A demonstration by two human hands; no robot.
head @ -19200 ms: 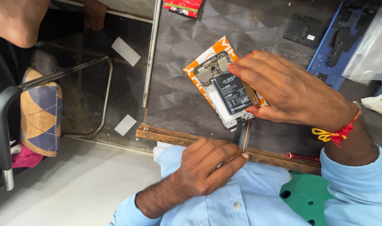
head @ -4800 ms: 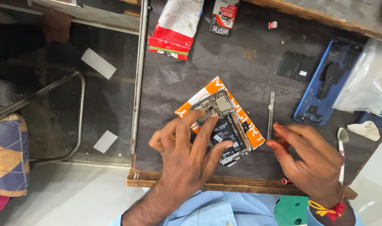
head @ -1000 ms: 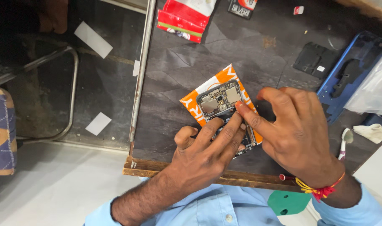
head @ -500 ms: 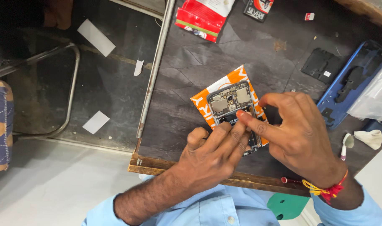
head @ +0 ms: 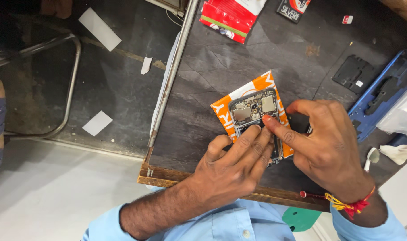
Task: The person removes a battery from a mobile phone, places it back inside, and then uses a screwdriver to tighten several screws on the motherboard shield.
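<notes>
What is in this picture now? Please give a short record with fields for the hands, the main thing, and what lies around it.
left hand: left hand lies flat over the lower part of the opened phone
right hand: right hand, forefinger tip pressing on the phone's middle
under the phone: orange and white packet
surface: dark worktable with a wooden front edge
nearby: blue phone frame, black cover piece, red and white packet

Dark worktable [head: 221, 67] with wooden front edge holds an orange packet [head: 232, 100], red pouch [head: 228, 18] and blue phone frame [head: 382, 96].
</notes>
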